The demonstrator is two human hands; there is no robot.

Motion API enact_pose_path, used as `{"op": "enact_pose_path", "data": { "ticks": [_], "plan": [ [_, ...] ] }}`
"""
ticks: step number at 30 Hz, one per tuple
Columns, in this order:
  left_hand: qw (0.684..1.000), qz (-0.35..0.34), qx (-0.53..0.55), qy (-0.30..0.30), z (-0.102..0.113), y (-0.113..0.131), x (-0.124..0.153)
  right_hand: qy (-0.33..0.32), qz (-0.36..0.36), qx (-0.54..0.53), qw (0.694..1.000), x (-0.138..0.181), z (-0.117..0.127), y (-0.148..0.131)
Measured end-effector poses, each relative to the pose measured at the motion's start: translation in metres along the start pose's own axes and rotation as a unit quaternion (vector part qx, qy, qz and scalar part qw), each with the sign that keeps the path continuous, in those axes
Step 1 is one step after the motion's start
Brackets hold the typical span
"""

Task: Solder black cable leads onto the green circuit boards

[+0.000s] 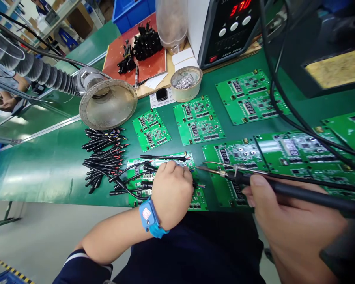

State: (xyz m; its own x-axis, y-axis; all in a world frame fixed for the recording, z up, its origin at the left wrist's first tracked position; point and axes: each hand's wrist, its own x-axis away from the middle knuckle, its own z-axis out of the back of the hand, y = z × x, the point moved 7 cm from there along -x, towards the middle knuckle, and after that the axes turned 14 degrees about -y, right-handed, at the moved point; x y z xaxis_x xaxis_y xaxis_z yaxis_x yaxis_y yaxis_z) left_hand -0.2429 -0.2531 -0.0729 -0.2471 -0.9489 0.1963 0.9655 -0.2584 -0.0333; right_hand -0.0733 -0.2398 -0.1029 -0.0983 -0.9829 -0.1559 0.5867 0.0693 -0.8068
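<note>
My left hand (172, 192), with a blue wrist strap (150, 217), is closed with its knuckles up over a green circuit board (198, 199) near the bench's front edge. Its fingers pinch a thin black wire (162, 157) against the board. My right hand (286, 219) is wrapped round a black soldering iron (298, 192). The iron's metal tip (201, 168) points left and reaches the board just beside my left fingers. Several black leads are attached to the board's left side.
A pile of loose black wires (105, 157) lies left of the board. Several more green boards (198, 120) cover the green mat. A fume-extractor funnel (108, 103) hangs at the left, a solder-dross tin (186, 83) and soldering station (232, 27) stand behind.
</note>
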Motion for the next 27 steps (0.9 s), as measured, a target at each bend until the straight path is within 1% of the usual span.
{"op": "enact_pose_path", "data": {
  "ticks": [3, 5, 8, 13, 20, 22, 25, 27],
  "plan": [
    [0.999, -0.031, 0.019, 0.014, 0.001, -0.001, 0.000, -0.009, -0.014, -0.004, 1.000, 0.001, -0.005, 0.007],
    [0.998, -0.047, 0.030, 0.017, 0.000, -0.003, 0.001, -0.014, -0.004, -0.002, 1.000, 0.001, -0.007, 0.007],
    [0.997, -0.064, 0.034, 0.023, 0.000, -0.006, 0.002, -0.011, 0.015, -0.002, 1.000, 0.000, -0.006, 0.001],
    [0.993, -0.111, 0.034, 0.014, -0.003, -0.008, 0.003, -0.030, -0.014, -0.011, 0.999, -0.002, -0.007, -0.007],
    [0.991, -0.114, 0.054, 0.033, -0.005, -0.015, 0.004, -0.039, -0.020, -0.033, 0.998, -0.003, -0.007, -0.011],
    [0.991, -0.114, 0.061, 0.042, -0.006, -0.016, 0.004, -0.031, -0.023, -0.032, 0.999, -0.002, -0.006, -0.010],
    [0.990, -0.113, 0.068, 0.049, -0.005, -0.016, 0.004, -0.028, -0.011, -0.028, 0.999, -0.003, -0.005, -0.012],
    [0.990, -0.114, 0.070, 0.048, -0.006, -0.016, 0.003, -0.039, -0.009, -0.027, 0.999, -0.003, -0.006, -0.012]
  ]
}}
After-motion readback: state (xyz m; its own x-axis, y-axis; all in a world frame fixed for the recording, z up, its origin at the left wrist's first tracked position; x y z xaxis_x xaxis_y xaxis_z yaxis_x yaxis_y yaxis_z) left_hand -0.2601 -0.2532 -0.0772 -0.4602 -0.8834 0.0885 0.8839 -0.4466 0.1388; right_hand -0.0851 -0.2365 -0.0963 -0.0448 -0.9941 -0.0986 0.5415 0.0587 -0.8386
